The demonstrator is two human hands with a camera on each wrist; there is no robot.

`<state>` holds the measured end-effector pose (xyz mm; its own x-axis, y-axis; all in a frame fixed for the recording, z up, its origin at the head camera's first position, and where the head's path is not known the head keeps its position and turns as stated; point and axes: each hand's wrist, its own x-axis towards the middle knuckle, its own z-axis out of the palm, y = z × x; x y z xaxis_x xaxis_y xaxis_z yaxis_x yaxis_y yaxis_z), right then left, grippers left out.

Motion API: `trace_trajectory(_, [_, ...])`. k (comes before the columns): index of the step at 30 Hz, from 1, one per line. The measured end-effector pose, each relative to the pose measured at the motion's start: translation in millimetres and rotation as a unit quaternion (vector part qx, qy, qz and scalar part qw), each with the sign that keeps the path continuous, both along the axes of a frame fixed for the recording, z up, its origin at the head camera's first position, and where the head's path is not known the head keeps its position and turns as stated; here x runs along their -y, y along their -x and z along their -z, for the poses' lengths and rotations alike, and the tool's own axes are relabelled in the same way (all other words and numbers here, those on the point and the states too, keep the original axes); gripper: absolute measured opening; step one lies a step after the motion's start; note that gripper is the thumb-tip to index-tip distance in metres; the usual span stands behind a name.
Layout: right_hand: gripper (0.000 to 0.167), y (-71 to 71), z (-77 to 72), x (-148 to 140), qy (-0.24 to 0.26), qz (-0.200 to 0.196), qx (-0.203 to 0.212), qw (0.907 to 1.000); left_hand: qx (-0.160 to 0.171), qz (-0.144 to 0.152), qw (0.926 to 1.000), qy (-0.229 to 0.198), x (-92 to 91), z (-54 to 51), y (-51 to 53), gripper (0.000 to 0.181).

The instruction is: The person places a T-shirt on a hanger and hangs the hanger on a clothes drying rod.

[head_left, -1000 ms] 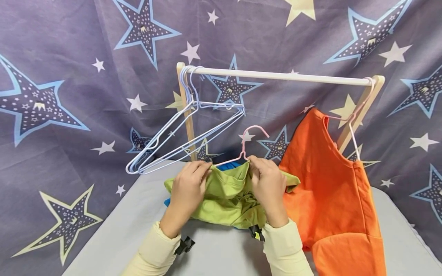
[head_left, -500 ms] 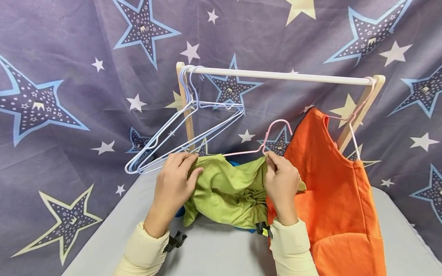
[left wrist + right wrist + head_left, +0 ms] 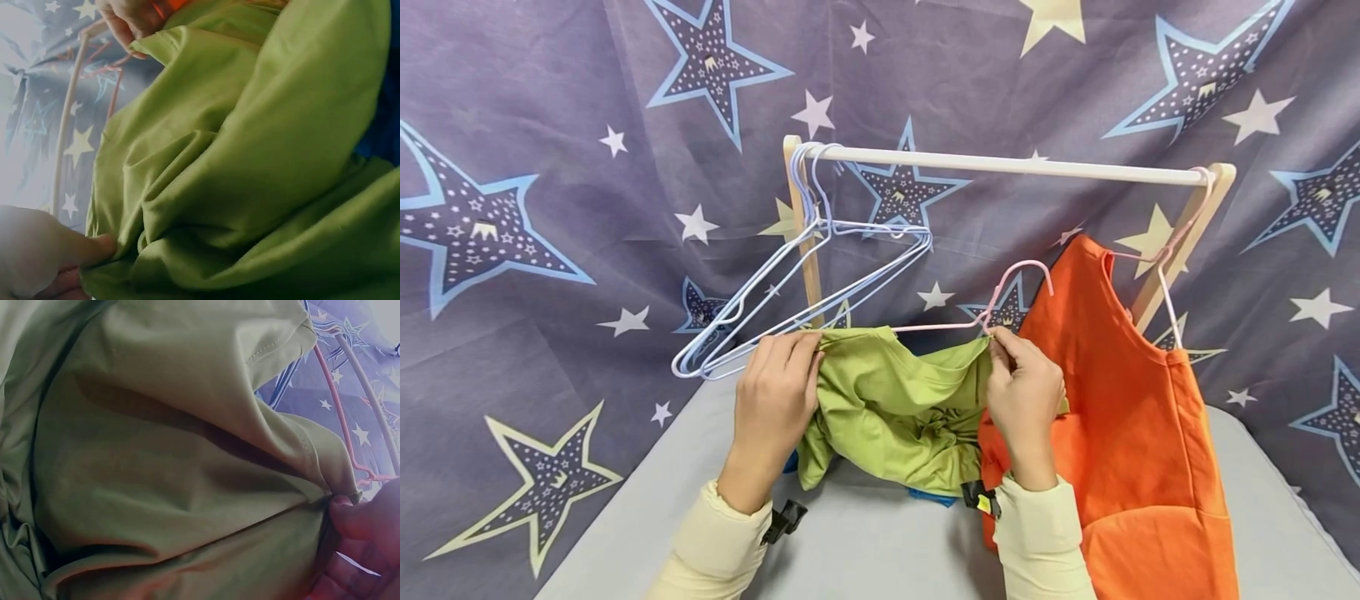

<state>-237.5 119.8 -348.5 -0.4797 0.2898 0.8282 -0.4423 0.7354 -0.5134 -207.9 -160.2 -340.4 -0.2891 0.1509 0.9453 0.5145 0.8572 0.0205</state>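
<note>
A green garment point(image 3: 887, 408) is stretched between both hands, its lower part bunched up. The left hand point(image 3: 775, 404) pinches its upper left edge; in the left wrist view the thumb of that hand point(image 3: 44, 256) presses on the green cloth point(image 3: 187, 156). At the neckline's right end the right hand point(image 3: 1024, 398) pinches the fabric close to the neck of a pink hanger point(image 3: 992, 304). The hanger's bar enters the garment, and its hook points up and right. In the right wrist view, the thumb and fingers point(image 3: 369, 531) grip the cloth point(image 3: 187, 456) beside the pink wire.
Behind stands a rack with a white rail point(image 3: 1015, 164). Several pale blue hangers point(image 3: 760, 283) hang at its left end, and an orange garment point(image 3: 1135, 417) on a pink hanger at its right. Blue cloth point(image 3: 931, 497) shows under the green garment on the grey surface point(image 3: 865, 550).
Both hands have moved apart, the left one leftward and the right one rightward and slightly up. The green garment is spread wider, and the pink hanger has shifted right.
</note>
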Motion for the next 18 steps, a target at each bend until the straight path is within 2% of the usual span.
trace_trajectory(5, [0.016, -0.4, -0.4, -1, -0.014, -0.003, 0.002, 0.9999, -0.023, -0.004, 0.9995, -0.019, 3.5, 0.7, 3.3, 0.013])
trace_trajectory(11, [0.021, 2.0, 0.3, -12, -0.036, -0.019, -0.003, 0.9992, 0.004, -0.007, 0.9992, -0.039, 16.7, -4.7, 1.8, 0.019])
trace_trajectory(18, [0.028, 5.7, -1.5, -26, -0.044, -0.062, -0.052, 0.9958, 0.040, 0.042, 0.9983, -0.011, 32.9, -14.4, -2.0, 0.016])
